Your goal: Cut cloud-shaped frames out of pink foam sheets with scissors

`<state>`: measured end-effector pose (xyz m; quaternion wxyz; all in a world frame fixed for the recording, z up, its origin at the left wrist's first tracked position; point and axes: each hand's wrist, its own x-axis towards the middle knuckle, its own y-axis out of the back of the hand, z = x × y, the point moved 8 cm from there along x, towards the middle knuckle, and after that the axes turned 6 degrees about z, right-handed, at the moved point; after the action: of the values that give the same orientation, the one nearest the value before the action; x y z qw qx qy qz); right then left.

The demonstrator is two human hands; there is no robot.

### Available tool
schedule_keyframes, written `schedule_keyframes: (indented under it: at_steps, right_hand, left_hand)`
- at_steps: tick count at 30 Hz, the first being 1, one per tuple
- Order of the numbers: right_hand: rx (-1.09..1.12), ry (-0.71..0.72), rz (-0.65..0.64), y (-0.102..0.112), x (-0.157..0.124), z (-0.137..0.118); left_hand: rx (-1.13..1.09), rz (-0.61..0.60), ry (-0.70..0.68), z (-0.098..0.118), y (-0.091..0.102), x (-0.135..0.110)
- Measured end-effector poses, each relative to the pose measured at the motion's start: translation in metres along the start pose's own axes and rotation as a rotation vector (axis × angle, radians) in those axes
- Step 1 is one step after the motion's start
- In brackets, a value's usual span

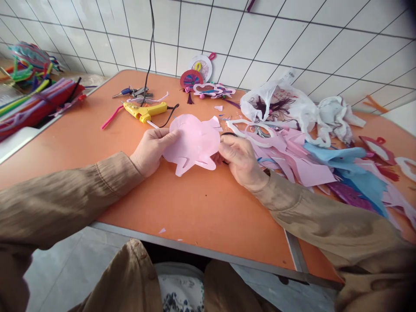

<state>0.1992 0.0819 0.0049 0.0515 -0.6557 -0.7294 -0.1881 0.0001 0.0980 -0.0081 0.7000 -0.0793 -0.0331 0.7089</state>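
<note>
Hands meet over the middle of the orange table [195,208], both gripping one pink paper cutout [194,143]. The left hand [150,149] pinches the cutout's edge at 9 o'clock, thumb on top and fingers curled under. The right hand [238,158] closes on the edge at 3 o'clock; a dark loop shows just by its fingers, and I cannot tell what it belongs to. The cutout is rounded, with small tabs along its lower rim, and sits just above the table between the two hands.

At 11 o'clock from the cutout lies a yellow glue gun [145,111], its nozzle pointing toward the paper, with a pink pipe cleaner [111,118] beside it. At 12 o'clock, near the tiled wall, stand round paper decorations [195,73]. From 1 to 4 o'clock spread a white plastic bag [286,104], pink scraps [302,169] and a blue sheet [344,158]. Far out at 9 o'clock lies a bundle of coloured pipe cleaners [32,104].
</note>
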Motion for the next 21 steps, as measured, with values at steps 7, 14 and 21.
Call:
schedule_keyframes:
  at_steps: [7, 14, 21]
  right_hand:
    - [-0.036, -0.059, 0.022, -0.0037, -0.0006, -0.0016]
    - [-0.061, -0.059, 0.034, -0.0028, 0.0, -0.0012]
    - [-0.017, -0.071, 0.007, -0.0059, -0.0011, -0.0019]
  left_hand:
    - [0.008, -0.04, 0.009, -0.0002, -0.0022, -0.0019]
    - [-0.007, -0.055, 0.016, -0.0029, -0.0032, -0.0022]
    - [0.002, -0.046, 0.019, -0.0036, -0.0033, -0.0015]
